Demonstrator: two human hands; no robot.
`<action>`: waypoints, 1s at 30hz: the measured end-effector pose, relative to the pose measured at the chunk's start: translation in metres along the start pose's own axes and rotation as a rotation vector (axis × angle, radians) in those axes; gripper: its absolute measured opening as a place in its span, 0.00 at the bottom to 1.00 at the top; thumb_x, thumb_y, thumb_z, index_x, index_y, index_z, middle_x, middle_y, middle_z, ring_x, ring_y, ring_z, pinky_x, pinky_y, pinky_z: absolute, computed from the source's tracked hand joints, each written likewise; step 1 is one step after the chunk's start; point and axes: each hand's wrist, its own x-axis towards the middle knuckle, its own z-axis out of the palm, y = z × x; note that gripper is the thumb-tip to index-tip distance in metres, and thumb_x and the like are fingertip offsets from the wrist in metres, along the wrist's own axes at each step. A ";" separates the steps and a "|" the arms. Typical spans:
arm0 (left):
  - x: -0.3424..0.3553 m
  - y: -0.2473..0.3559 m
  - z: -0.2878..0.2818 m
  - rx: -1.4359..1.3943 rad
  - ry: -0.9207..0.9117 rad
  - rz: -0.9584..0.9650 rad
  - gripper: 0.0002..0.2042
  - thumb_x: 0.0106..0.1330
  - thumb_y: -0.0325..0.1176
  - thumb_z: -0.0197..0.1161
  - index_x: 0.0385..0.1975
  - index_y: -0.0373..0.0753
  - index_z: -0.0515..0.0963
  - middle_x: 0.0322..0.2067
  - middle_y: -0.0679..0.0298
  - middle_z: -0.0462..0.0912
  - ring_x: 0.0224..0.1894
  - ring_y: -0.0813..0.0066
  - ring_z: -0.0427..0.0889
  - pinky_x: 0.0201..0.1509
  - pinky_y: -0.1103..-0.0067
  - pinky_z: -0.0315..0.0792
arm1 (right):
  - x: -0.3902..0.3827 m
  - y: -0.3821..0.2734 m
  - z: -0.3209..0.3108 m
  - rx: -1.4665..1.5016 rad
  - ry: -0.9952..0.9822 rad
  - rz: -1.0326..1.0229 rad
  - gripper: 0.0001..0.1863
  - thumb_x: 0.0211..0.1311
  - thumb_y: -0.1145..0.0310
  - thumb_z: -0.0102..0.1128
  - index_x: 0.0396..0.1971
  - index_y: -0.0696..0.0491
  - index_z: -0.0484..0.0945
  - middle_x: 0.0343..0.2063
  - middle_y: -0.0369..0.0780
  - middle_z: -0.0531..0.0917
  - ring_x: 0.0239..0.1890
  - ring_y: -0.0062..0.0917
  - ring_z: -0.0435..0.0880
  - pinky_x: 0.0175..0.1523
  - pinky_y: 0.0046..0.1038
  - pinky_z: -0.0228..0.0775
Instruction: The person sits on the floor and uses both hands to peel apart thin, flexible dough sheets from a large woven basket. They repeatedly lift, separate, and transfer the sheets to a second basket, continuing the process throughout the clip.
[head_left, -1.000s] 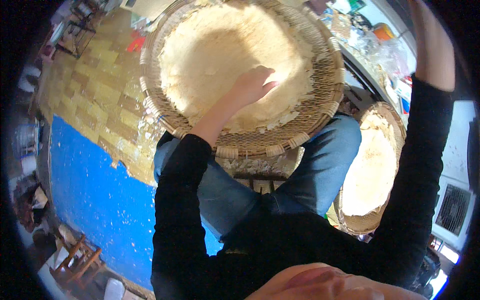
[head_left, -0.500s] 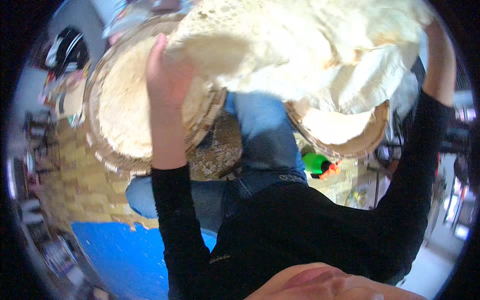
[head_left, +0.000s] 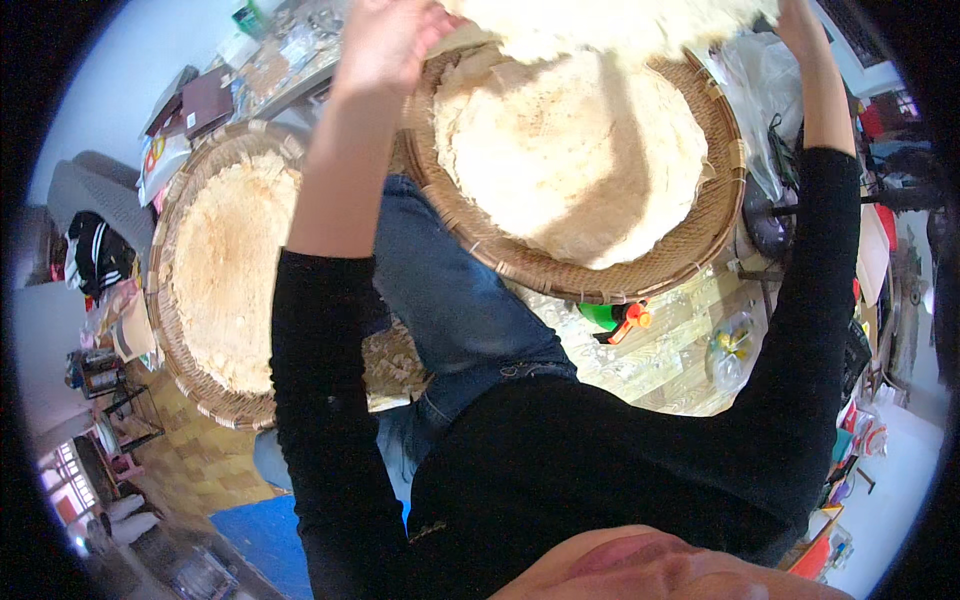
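A broad, thin, pale flatbread [head_left: 610,25] is stretched between my two hands at the top edge, its upper part cut off. My left hand [head_left: 392,42] pinches its left edge. On its right edge is my right hand [head_left: 797,22], gripping the corner, though its fingertips are partly out of the picture. Below it, a round woven basket [head_left: 500,262] holds a pile of similar flatbreads [head_left: 570,150], with a shadow across the top one. A second woven basket [head_left: 168,330] at the left holds another flatbread pile [head_left: 228,280], partly behind my left forearm.
My jeans-covered leg [head_left: 450,270] lies between the baskets. A green bottle with an orange spray head [head_left: 628,320] stands below the right basket. Clear plastic bags [head_left: 765,85] hang at its right. A cluttered table [head_left: 285,65] is at the far left, a blue sheet [head_left: 262,540] on the floor.
Both hands have carried the flatbread away from the left basket to above the right one. The view has turned right, and the right basket's pile now shows almost whole.
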 end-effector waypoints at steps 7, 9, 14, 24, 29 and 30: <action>-0.025 -0.127 0.126 -0.471 -0.011 -0.545 0.27 0.68 0.35 0.62 0.60 0.23 0.64 0.31 0.57 0.80 0.30 0.73 0.83 0.35 0.82 0.80 | -0.149 0.150 0.054 0.315 0.153 0.867 0.30 0.61 0.48 0.64 0.53 0.58 0.77 0.46 0.40 0.83 0.48 0.20 0.80 0.48 0.25 0.70; -0.041 -0.165 0.154 -0.514 -0.059 -0.681 0.23 0.69 0.33 0.60 0.57 0.23 0.66 0.37 0.54 0.80 0.32 0.71 0.84 0.39 0.81 0.80 | -0.194 0.190 0.086 0.125 -0.004 0.960 0.23 0.62 0.50 0.64 0.46 0.54 0.82 0.36 0.39 0.86 0.37 0.21 0.83 0.39 0.26 0.72; -0.078 -0.228 0.174 -0.161 -0.302 -0.936 0.20 0.68 0.36 0.61 0.50 0.26 0.71 0.39 0.53 0.80 0.31 0.69 0.81 0.39 0.76 0.79 | -0.257 0.250 0.165 -0.476 -0.393 0.975 0.32 0.50 0.49 0.70 0.43 0.63 0.79 0.38 0.52 0.85 0.41 0.39 0.85 0.46 0.35 0.76; -0.102 -0.266 0.191 1.143 -0.705 0.436 0.32 0.65 0.46 0.61 0.69 0.55 0.61 0.72 0.54 0.52 0.74 0.50 0.47 0.73 0.52 0.44 | -0.164 0.238 0.325 -0.733 -0.085 0.439 0.36 0.67 0.41 0.41 0.69 0.45 0.56 0.71 0.40 0.57 0.72 0.39 0.55 0.69 0.56 0.50; -0.121 -0.263 0.202 0.954 -1.055 -0.023 0.36 0.63 0.57 0.58 0.71 0.59 0.56 0.75 0.60 0.42 0.74 0.41 0.38 0.72 0.45 0.34 | -0.146 0.247 0.372 -0.643 -0.208 0.560 0.41 0.66 0.30 0.28 0.73 0.38 0.49 0.74 0.34 0.49 0.76 0.37 0.45 0.72 0.58 0.38; -0.120 -0.262 0.203 0.930 -1.064 -0.025 0.37 0.63 0.58 0.59 0.71 0.59 0.56 0.75 0.59 0.41 0.74 0.40 0.38 0.72 0.44 0.35 | -0.145 0.250 0.374 -0.641 -0.258 0.582 0.41 0.66 0.30 0.29 0.73 0.38 0.49 0.74 0.35 0.49 0.76 0.37 0.44 0.73 0.57 0.37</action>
